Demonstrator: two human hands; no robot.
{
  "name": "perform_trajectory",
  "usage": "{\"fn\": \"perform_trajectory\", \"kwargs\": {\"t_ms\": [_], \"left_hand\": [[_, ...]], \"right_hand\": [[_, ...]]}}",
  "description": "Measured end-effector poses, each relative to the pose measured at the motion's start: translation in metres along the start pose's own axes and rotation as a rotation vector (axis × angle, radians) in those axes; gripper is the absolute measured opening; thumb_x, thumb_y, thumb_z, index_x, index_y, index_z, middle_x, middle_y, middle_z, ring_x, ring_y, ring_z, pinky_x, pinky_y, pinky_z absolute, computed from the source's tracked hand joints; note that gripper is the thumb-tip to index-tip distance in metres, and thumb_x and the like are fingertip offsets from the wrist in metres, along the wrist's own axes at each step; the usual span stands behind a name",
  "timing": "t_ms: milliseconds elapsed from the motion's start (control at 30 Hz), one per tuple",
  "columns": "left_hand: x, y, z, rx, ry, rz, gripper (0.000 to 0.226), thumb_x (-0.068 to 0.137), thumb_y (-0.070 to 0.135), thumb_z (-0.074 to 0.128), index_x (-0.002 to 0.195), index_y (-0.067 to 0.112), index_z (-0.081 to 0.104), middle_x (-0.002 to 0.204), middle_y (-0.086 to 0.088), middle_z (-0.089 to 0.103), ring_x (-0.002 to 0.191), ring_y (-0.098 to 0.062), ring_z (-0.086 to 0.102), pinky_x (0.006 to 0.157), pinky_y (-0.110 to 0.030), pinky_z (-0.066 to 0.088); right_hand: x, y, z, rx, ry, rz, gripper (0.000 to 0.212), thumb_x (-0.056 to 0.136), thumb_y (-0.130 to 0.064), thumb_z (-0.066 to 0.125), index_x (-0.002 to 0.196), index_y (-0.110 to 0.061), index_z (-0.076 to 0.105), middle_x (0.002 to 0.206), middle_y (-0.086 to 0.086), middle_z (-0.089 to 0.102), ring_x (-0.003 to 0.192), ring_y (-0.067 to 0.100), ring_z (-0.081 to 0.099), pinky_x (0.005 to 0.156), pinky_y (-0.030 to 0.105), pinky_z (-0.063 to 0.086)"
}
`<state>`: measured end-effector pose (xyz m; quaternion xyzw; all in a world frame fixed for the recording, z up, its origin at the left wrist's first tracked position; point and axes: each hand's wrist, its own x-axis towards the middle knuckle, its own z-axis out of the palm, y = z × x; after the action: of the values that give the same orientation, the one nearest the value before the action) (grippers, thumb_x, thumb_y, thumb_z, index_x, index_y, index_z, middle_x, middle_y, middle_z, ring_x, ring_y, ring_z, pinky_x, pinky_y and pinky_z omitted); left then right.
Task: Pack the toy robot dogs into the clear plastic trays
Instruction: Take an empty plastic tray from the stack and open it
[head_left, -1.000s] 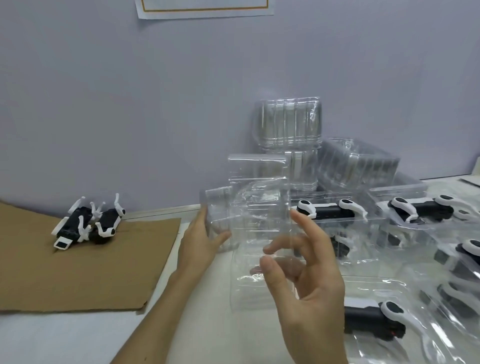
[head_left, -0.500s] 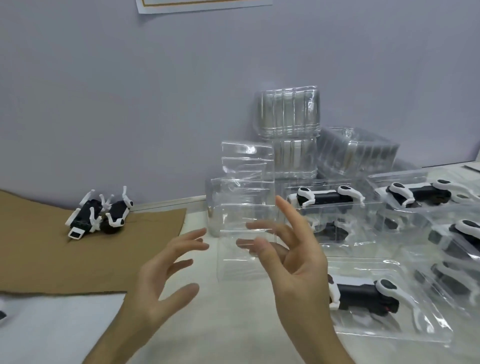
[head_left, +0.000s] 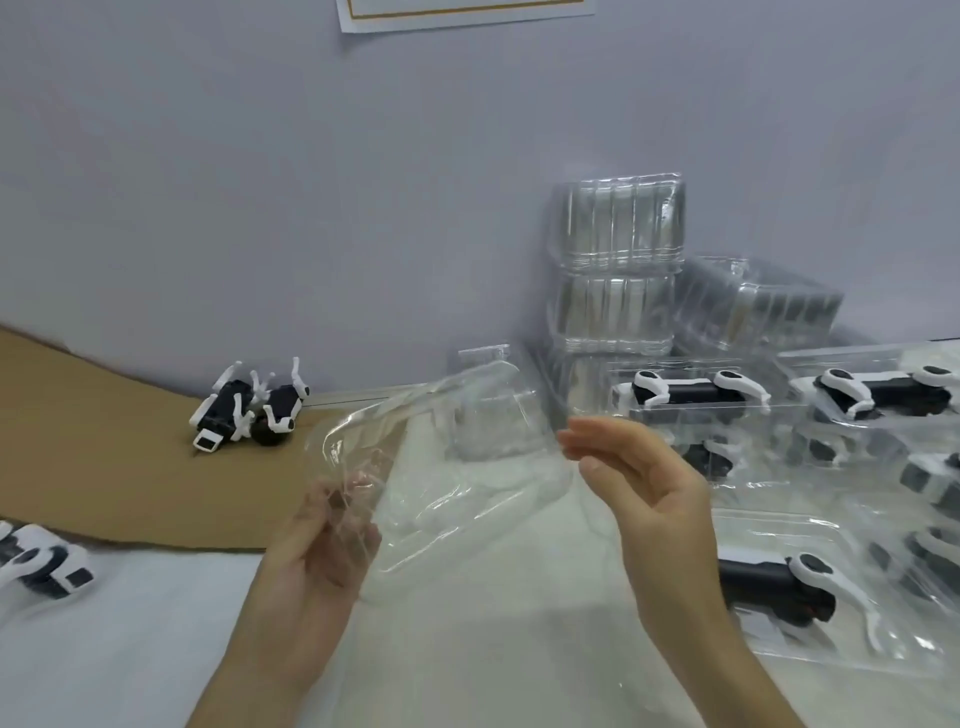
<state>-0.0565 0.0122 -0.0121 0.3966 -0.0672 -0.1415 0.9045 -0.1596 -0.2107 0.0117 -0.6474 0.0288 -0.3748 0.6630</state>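
An empty clear tray (head_left: 457, 499) hangs tilted above the white worktop (head_left: 156, 654), between the two hands. The left hand (head_left: 322, 551) grips its near left corner, fingers curled and seen through the plastic. The right hand (head_left: 649, 499) is at the tray's right edge with fingers loosely bent; whether it pinches the plastic I cannot tell. Two loose toy robot dogs (head_left: 249, 410) lie legs-up on the cardboard sheet (head_left: 104, 467) to the left, and a third dog (head_left: 41, 566) lies at the left edge. Filled trays (head_left: 779, 592) crowd the right side, just beside the right hand. Stacks of empty trays (head_left: 615, 228) stand behind against the wall (head_left: 260, 182)
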Motion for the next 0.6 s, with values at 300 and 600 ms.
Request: {"fn": "perform_trajectory", "kwargs": {"t_ms": [300, 600], "left_hand": [[0.001, -0.006, -0.0047, -0.135, 0.075, -0.257, 0.034, 0.093, 0.001, 0.042, 0.089, 0.007, 0.076, 0.079, -0.001, 0.071, 0.045, -0.004, 0.051, 0.044, -0.018, 0.05], [-0.0004, -0.0021, -0.0055, 0.013, 0.052, -0.2, 0.03, 0.099, 0.007, 0.044, 0.093, 0.017, 0.072, 0.082, 0.003, 0.067, 0.051, -0.01, 0.052, 0.048, -0.024, 0.051]], "right_hand": [[0.0025, 0.0061, 0.002, -0.051, -0.126, 0.342, 0.082, 0.055, -0.069, 0.071, 0.132, -0.047, 0.054, 0.13, -0.022, 0.059, 0.116, -0.01, 0.056, 0.091, 0.021, 0.04], [0.0055, 0.0033, -0.0032, 0.01, -0.09, 0.256, 0.065, 0.057, -0.053, 0.08, 0.118, -0.042, 0.064, 0.119, -0.012, 0.069, 0.105, 0.011, 0.067, 0.083, 0.032, 0.048]]}}
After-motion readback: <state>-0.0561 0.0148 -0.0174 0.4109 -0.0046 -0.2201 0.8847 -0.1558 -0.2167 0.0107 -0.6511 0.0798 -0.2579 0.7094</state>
